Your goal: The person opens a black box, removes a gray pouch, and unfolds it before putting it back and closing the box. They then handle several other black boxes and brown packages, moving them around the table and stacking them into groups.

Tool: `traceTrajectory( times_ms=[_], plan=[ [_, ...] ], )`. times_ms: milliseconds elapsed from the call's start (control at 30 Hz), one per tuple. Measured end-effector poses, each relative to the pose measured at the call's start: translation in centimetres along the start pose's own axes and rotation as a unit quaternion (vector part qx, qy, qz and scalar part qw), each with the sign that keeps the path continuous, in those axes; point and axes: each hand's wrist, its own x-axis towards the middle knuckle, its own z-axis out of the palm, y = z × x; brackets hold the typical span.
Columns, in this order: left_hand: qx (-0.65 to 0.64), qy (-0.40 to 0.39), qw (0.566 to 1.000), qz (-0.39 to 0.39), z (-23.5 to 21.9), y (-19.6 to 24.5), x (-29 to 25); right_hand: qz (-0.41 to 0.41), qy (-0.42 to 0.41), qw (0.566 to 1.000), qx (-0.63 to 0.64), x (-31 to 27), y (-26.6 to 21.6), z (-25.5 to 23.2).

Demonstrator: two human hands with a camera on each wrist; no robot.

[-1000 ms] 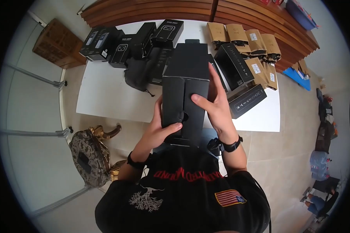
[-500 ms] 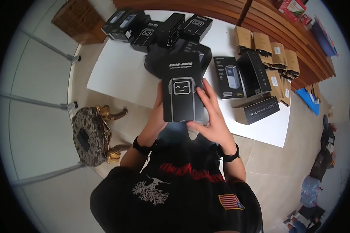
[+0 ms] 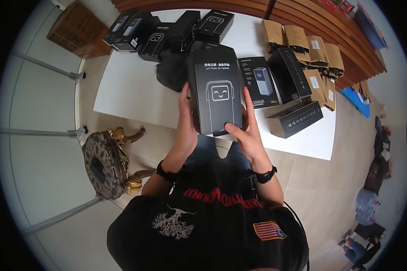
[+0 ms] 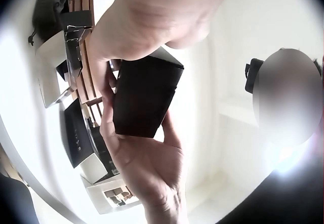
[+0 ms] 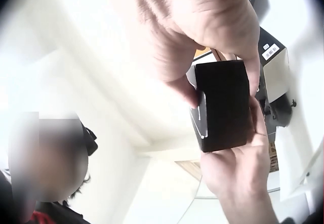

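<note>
Between my two hands is a black cardboard box, its front showing a smiling square-face outline and white lettering. My left hand grips its left side, that thumb out of sight in the head view. On the right side, my right hand holds it with the thumb over the lower front edge and the fingers along the side. Both wrist views show a dark plain end of the box between the palms. Just beyond it on the table lies a black box with a power bank picture.
Two more black boxes, one upright and one lying, sit on the white table. Several brown paper packets are at right. Black boxes and a dark pouch are at back left. A patterned stool stands left.
The held box has turned from showing its plain flapped side to showing its printed smiling front. My right thumb has shifted onto the lower front. The head view has swung slightly.
</note>
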Motion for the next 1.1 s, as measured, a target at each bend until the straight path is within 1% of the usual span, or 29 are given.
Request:
traceTrajectory(
  times_ms=[67,100,133,167,200,233,267,300,333,367,400,433,467,533,567,600,667,700,733,767,800,833,900,933,967,1000,1033,1067,1100],
  plan=[
    [-0.049,-0.041,0.998,0.003,0.7,1.0,0.1,-0.002,-0.007,1.0,0.019,-0.2,-0.2,-0.4],
    [-0.114,-0.059,0.992,0.002,1.1,0.8,0.5,-0.021,0.024,0.996,0.088,-0.5,-0.9,-0.1],
    [-0.114,-0.061,0.992,0.0,1.5,0.5,0.9,-0.039,0.055,0.985,0.156,-0.7,-1.6,0.1],
    [-0.123,-0.051,0.989,-0.064,1.8,-0.2,1.4,-0.068,0.087,0.982,0.154,-0.8,-2.5,-0.2],
    [-0.131,-0.039,0.982,-0.128,2.2,-1.0,1.8,-0.12,0.127,0.977,0.122,-0.6,-2.4,-1.2],
    [-0.098,-0.067,0.981,-0.151,2.6,-2.7,2.3,-0.14,0.145,0.968,0.149,-0.7,-2.6,-2.0],
    [-0.091,-0.108,0.975,-0.172,2.5,-4.5,2.7,-0.161,0.162,0.958,0.174,-0.8,-3.0,-2.6],
    [-0.088,-0.089,0.972,-0.197,3.5,-5.1,2.9,-0.162,0.161,0.958,0.171,-0.8,-3.1,-3.0],
    [-0.085,-0.069,0.969,-0.222,4.8,-5.7,3.1,-0.17,0.193,0.953,0.159,-0.8,-3.2,-3.3],
    [-0.087,-0.067,0.969,-0.22,5.6,-6.8,3.5,-0.176,0.223,0.948,0.147,-0.8,-3.3,-3.5],
    [-0.069,-0.033,0.977,-0.197,6.1,-8.2,4.2,-0.174,0.218,0.949,0.146,-1.0,-3.3,-3.3],
    [-0.051,0.003,0.984,-0.171,6.7,-8.8,4.7,-0.194,0.239,0.939,0.151,-1.3,-3.2,-3.0],
    [-0.052,0.011,0.985,-0.165,7.4,-9.3,5.0,-0.213,0.257,0.929,0.157,-1.5,-3.1,-2.7],
    [0.071,-0.013,0.99,-0.118,8.7,-9.7,5.4,-0.214,0.25,0.93,0.161,-2.2,-2.7,-3.0],
    [0.122,-0.013,0.99,-0.067,8.6,-10.4,5.6,-0.222,0.251,0.928,0.165,-2.6,-2.7,-3.1],
    [0.122,-0.002,0.99,-0.066,8.4,-10.3,5.8,-0.229,0.253,0.925,0.169,-2.9,-2.7,-3.1],
    [0.048,-0.115,0.992,-0.011,7.9,-9.8,6.7,-0.227,0.258,0.925,0.164,-3.0,-3.0,-3.0],
    [0.087,-0.109,0.99,0.029,7.7,-10.0,6.9,-0.234,0.258,0.925,0.149,-3.1,-3.0,-3.1],
    [0.091,-0.105,0.99,0.03,7.4,-10.2,7.0,-0.241,0.259,0.925,0.134,-3.2,-3.1,-3.1],
    [0.209,-0.108,0.969,0.078,7.1,-10.3,7.2,-0.241,0.259,0.925,0.137,-3.2,-3.1,-3.3],
    [0.324,-0.11,0.932,0.123,6.9,-10.2,7.2,-0.238,0.256,0.926,0.14,-3.1,-2.9,-3.4],
    [0.326,-0.106,0.931,0.122,6.8,-10.2,7.0,-0.238,0.248,0.929,0.133,-3.0,-2.8,-3.5],
    [0.249,-0.109,0.962,0.032,6.6,-10.2,6.7,-0.237,0.234,0.934,0.127,-3.0,-2.8,-3.5],
    [0.209,-0.109,0.972,-0.011,6.4,-10.1,6.7,-0.239,0.242,0.93,0.139,-3.0,-2.9,-3.2],
    [0.213,-0.1,0.972,-0.006,6.2,-10.3,6.8,-0.24,0.248,0.926,0.152,-3.0,-2.9,-3.0],
    [0.215,-0.081,0.973,0.026,6.2,-10.5,6.8,-0.237,0.239,0.929,0.156,-3.2,-2.8,-3.1],
    [0.216,-0.062,0.973,0.057,5.9,-10.7,6.9,-0.237,0.248,0.924,0.168,-3.4,-2.7,-3.4],
    [0.219,-0.054,0.972,0.058,5.5,-10.8,7.0,-0.237,0.259,0.919,0.179,-3.5,-2.6,-3.6],
    [0.212,-0.054,0.975,0.024,5.6,-10.0,7.0,-0.242,0.261,0.915,0.19,-3.4,-2.8,-3.4]
  ],
)
